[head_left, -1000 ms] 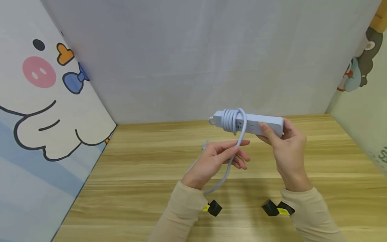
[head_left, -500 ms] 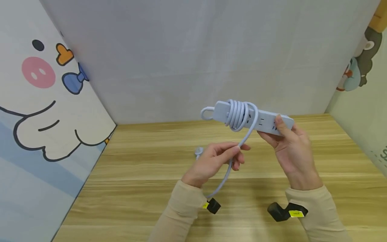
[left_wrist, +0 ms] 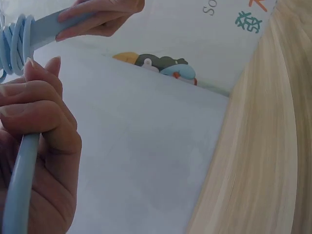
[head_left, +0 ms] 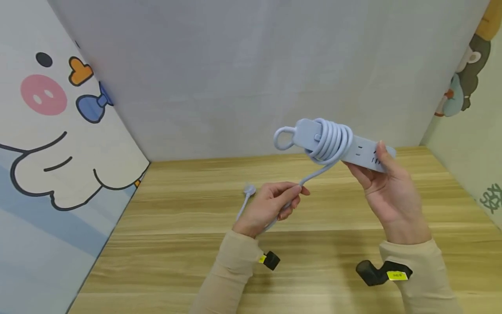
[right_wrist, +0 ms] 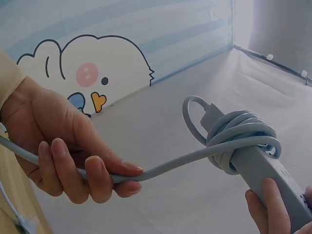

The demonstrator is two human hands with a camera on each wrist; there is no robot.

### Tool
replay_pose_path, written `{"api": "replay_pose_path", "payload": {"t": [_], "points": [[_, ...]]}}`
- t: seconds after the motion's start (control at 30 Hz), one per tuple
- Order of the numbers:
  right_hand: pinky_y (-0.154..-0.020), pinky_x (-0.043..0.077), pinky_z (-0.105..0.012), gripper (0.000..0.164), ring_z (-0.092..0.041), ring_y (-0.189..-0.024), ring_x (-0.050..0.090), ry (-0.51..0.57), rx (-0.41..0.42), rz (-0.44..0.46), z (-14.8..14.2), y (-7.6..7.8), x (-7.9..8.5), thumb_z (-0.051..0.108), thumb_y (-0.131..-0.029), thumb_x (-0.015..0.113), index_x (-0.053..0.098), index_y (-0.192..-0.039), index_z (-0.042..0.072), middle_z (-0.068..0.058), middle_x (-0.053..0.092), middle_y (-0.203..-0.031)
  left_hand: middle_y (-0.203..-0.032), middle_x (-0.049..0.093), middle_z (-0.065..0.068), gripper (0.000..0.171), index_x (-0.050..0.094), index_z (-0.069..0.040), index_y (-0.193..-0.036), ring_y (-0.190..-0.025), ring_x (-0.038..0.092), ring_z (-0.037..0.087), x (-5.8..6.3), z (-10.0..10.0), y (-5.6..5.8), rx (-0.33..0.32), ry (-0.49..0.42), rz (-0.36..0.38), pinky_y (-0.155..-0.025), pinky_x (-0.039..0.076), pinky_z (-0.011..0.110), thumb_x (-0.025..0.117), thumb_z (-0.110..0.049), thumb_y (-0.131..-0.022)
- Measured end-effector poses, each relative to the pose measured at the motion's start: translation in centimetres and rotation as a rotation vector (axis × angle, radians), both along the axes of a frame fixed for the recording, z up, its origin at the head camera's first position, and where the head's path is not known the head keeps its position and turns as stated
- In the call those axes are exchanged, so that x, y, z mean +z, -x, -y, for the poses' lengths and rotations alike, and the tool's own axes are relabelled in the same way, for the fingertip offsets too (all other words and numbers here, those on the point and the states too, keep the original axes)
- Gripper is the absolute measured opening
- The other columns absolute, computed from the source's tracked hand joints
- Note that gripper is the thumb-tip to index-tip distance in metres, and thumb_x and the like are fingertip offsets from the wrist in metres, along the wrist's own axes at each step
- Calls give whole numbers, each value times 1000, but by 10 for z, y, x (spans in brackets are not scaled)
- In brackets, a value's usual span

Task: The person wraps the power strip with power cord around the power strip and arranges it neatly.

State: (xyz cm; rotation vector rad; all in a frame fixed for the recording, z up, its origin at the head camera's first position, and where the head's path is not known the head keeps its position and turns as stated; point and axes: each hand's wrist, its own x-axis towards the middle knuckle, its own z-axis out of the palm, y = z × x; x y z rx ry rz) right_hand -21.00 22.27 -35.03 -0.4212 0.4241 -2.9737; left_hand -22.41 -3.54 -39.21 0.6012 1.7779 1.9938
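Power strip (head_left: 364, 152) held up off table (head_left: 176, 261) at two o'clock from left hand (head_left: 270, 203), right hand (head_left: 398, 198) clasping its bare four-o'clock end (likely to leave the wrapped end unobstructed), left pinching the cord (head_left: 317, 174) between thumb and fingers, drawn straight, presumably against slack

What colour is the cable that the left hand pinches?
The cable is pale blue, clearest in the right wrist view.
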Motion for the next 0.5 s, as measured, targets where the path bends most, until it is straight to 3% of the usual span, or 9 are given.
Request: {"api": "replay_pose_path", "payload": {"t": [0.23,0.37,0.5], "points": [[-88,59,-45,21,-42,-106,71,23,27,-19,-4,0,2,10,-108,45,54,-118,-5,-28,68,-115,-64,45,-4,33,69,0,-96,-45,26,7,-5,29,10,-36,61,-7,-43,21,21,54,-27,-107],[-84,61,-43,22,-41,-102,72,20,24,-61,-10,0,3,11,-109,42,54,-117,-6,-28,68,-113,-59,39,-7,33,67,-8,-83,-44,24,6,-7,39,16,-106,-1,-8,-41,18,21,51,-23,-108],[-80,62,-39,26,-36,-95,74,-48,22,-63,-10,0,6,12,-110,41,59,-112,-6,-24,70,-107,-60,37,-10,34,65,-14,-80,-46,25,4,-11,45,20,-215,-91,-7,-42,17,21,56,-33,-106]]}}
